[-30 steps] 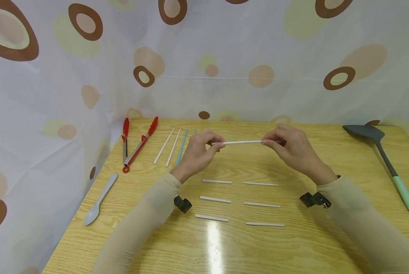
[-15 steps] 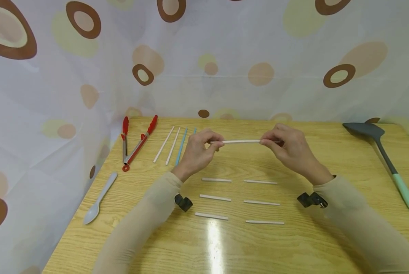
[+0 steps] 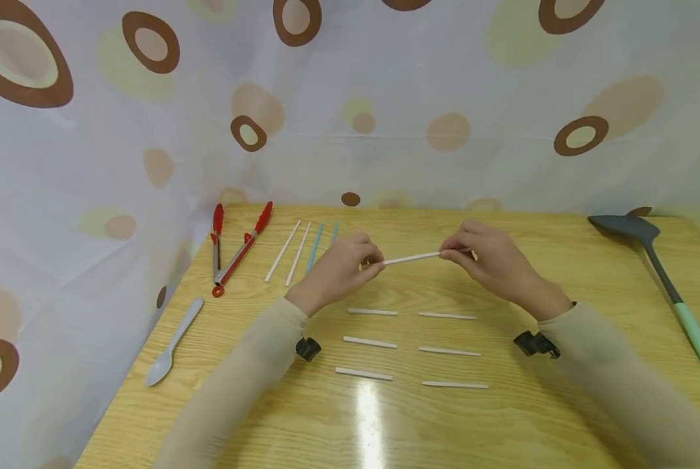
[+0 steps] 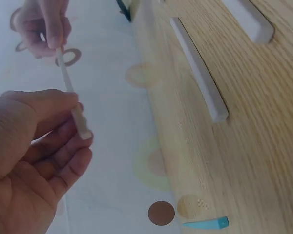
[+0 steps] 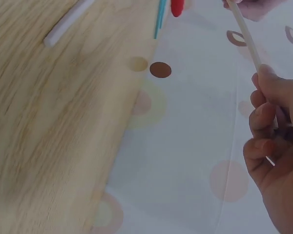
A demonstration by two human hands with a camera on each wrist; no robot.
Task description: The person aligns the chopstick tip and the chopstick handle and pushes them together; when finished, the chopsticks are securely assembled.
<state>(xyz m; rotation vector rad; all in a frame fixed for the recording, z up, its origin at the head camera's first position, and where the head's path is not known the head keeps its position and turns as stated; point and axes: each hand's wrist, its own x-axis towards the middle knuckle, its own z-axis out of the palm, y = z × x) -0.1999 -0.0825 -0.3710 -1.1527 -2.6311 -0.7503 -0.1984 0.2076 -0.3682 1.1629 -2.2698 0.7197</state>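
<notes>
In the head view, a slim white chopstick (image 3: 411, 258) is held between both hands over the far part of the table, tilted with its right end higher. My left hand (image 3: 344, 267) pinches its left end between thumb and fingers, while my right hand (image 3: 491, 260) pinches the other end. The left wrist view shows the chopstick's blunt tip (image 4: 84, 133) poking out past the left thumb. Below the hands lie short white sticks in two columns: thicker square pieces (image 3: 370, 342) on the left and thinner pieces (image 3: 450, 352) with narrowed left ends on the right.
Two white chopsticks (image 3: 282, 251) and two blue chopsticks (image 3: 314, 247) lie beyond the left hand. Farther left are red-tipped tongs (image 3: 233, 264) and a grey spoon (image 3: 174, 342). A spatula (image 3: 661, 267) with a green handle lies far right. A patterned curtain (image 3: 397, 163) borders the table.
Both hands have come down slightly, and the chopstick between them has gone from nearly level to tilted, its left end lower. The sticks and utensils on the table stay put.
</notes>
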